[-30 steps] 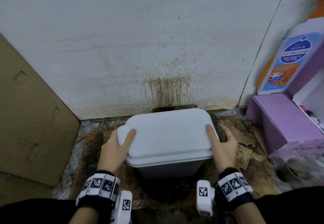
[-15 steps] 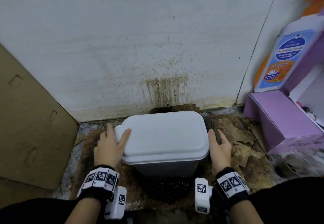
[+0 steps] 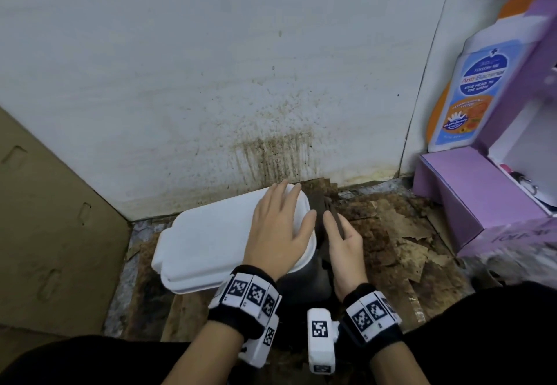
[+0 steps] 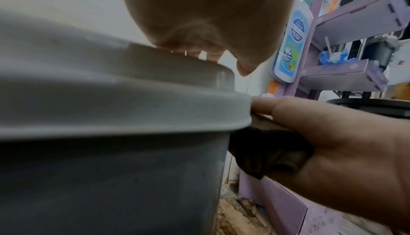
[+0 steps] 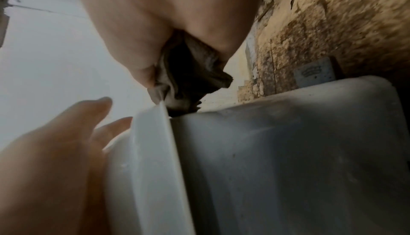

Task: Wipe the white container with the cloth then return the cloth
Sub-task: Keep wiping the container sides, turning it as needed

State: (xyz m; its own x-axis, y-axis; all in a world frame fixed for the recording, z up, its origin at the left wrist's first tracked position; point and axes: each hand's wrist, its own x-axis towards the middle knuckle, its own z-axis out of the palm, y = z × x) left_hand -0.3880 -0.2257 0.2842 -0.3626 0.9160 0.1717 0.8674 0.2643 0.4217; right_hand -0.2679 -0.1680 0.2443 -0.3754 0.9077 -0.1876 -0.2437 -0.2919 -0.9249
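The white container [image 3: 208, 243], with a white lid over a grey body, stands on a stained floor against the wall. My left hand [image 3: 289, 204] lies flat, fingers straight, on the right part of the lid. In the left wrist view its palm [image 4: 210, 19] hovers over the lid [image 4: 111, 107]. Beside the container's right end, my right hand [image 3: 337, 225] grips a dark brown cloth [image 3: 321, 207]. The bunched cloth [image 5: 190, 81] touches the lid's rim in the right wrist view. Much of the cloth is hidden inside the fist [image 4: 332, 142].
A purple cardboard box [image 3: 470, 192] and a purple shelf unit stand at the right, with a blue-labelled bottle [image 3: 470, 92] leaning there. Brown cardboard [image 3: 51, 234] stands at the left. The wall [image 3: 271, 149] behind is stained. Peeling brown paper [image 3: 401, 234] covers the floor.
My left hand left the container's left end and crossed onto the right part of the lid. My right hand now grips the dark cloth by the right end. The view shifted rightward.
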